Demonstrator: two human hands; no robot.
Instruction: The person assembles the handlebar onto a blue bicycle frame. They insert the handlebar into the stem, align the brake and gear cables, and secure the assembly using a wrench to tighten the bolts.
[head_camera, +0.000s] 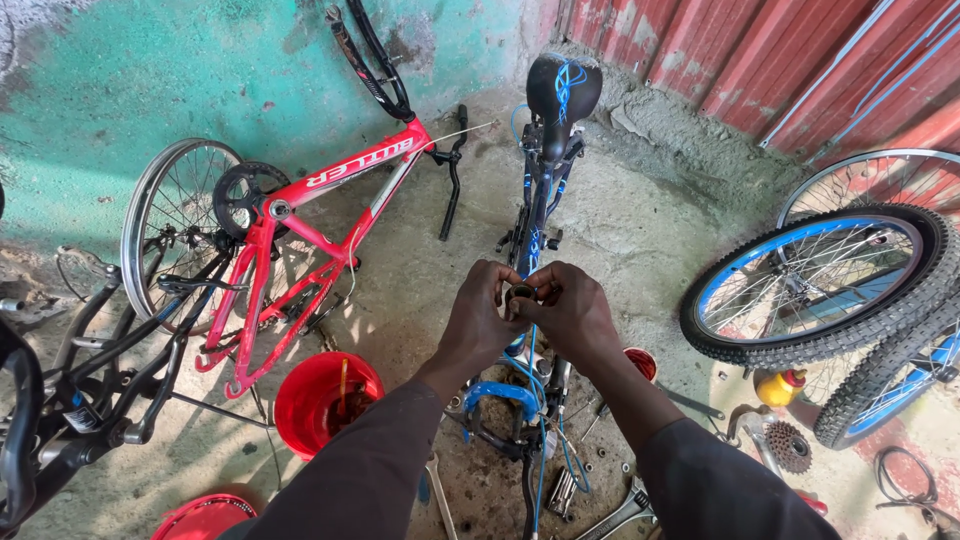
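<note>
My left hand (480, 315) and my right hand (572, 312) meet in the middle of the head view, both pinching a small dark ring-shaped part (521, 293) between the fingertips. They hover above a blue and black bicycle frame (541, 190) that stands in front of me, its black saddle with blue lines (563, 88) at the far end. Blue cables (545, 440) hang below my hands.
A red bicycle frame (330, 215) leans left with a bare rim (175, 215). A red bucket (322, 395) stands at lower left. Blue-rimmed wheels with tyres (815, 285) lie right. Wrenches (620, 510), a sprocket (787, 447) and a yellow oil bottle (780, 387) lie on the concrete.
</note>
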